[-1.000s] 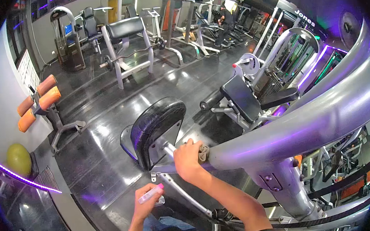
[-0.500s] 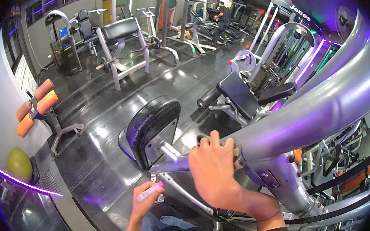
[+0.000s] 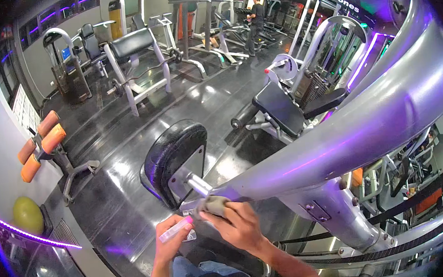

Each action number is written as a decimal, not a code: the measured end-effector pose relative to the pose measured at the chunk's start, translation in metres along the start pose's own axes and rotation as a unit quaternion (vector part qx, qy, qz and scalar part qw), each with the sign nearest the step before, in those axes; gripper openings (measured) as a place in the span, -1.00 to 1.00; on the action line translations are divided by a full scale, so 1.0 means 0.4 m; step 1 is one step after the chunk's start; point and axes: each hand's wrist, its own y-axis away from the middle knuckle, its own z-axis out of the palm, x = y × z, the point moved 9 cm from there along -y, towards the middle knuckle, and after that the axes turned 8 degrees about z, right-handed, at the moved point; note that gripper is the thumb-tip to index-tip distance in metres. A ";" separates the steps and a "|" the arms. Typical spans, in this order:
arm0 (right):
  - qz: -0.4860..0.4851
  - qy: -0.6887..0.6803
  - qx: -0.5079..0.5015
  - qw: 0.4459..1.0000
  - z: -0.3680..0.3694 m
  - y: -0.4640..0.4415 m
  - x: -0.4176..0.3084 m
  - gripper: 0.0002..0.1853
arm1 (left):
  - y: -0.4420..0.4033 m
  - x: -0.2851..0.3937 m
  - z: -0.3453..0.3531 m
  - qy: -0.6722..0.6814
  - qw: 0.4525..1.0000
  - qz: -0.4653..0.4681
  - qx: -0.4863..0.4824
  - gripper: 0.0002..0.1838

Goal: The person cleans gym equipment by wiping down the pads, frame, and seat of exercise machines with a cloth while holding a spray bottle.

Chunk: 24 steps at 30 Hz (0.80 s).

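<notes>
My left hand (image 3: pixel 171 237) is closed around a small clear bottle (image 3: pixel 174 230) with a pink top, low in the middle of the view. Just right of it, my right hand (image 3: pixel 234 225) grips a grey-brown cloth (image 3: pixel 214 207), slightly blurred, close to the bottle's pink top. Both hands are in front of the lower end of a thick silver machine tube (image 3: pixel 306 158). A black padded seat (image 3: pixel 176 155) on a silver post stands just beyond the hands.
A bench with an orange-roller frame (image 3: pixel 52 139) stands at the left, near a green ball (image 3: pixel 28 215). Behind are a barbell bench (image 3: pixel 133 44), a black-padded machine (image 3: pixel 279 108) and a person (image 3: pixel 255 21) in dark clothes. Black straps cross at lower right.
My right hand has moved left and down with the cloth, off the silver tube and close to the bottle. My left hand keeps hold of the bottle. The view has shifted slightly.
</notes>
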 end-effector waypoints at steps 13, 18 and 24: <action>0.258 -0.092 0.128 0.953 0.053 0.211 0.166 -0.61 | -0.007 -0.005 0.044 0.000 0.999 -0.022 -0.042 -0.81; 0.459 -0.193 0.332 0.801 -0.060 0.299 0.202 -0.75 | -0.010 0.013 0.051 0.004 0.998 -0.015 -0.056 -0.82; 0.514 -0.346 0.354 0.700 0.014 0.286 0.224 -0.75 | -0.023 0.007 0.076 -0.004 0.997 0.000 -0.082 -0.83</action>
